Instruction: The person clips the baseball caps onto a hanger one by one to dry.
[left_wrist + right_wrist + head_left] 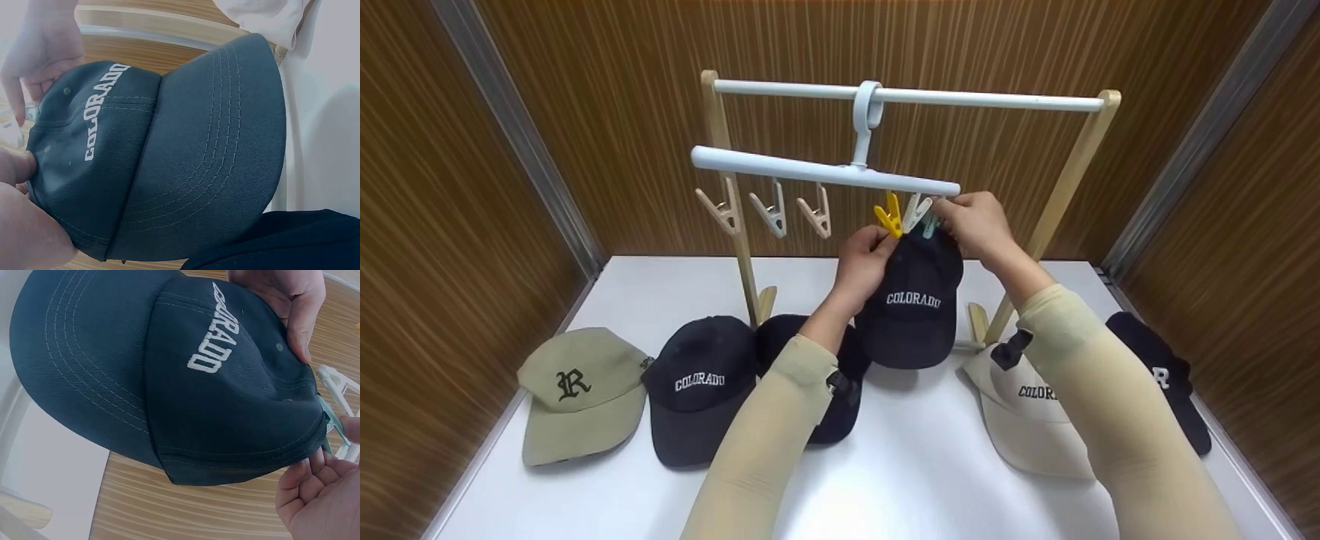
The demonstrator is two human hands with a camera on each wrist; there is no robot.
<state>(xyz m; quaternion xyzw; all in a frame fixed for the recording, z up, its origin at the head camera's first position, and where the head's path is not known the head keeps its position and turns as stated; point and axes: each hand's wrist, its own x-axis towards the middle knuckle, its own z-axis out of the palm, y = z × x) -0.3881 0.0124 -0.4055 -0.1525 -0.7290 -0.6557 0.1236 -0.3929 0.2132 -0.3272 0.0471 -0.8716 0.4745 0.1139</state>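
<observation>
A dark navy baseball cap (911, 266) with white "COLORADO" lettering is held up under the right end of a light-blue clip hanger (825, 171), brim hanging down. My left hand (861, 264) pinches the top of its crown, thumb in front, beside a yellow clothespin (889, 219). With thumb and fingers my right hand (981, 225) grips a green clothespin (333, 417) at the crown's other edge. In the right wrist view the green pin's jaws meet the cap fabric. A white clothespin (916, 213) hangs between the two hands.
The hanger hooks over a white rod (990, 98) on a wooden stand (1069, 195). Several pins, including a pink clothespin (816, 213), hang at its left. On the white table (900, 465) lie an olive cap (583, 390), dark caps (701, 390) and a beige cap (1027, 420).
</observation>
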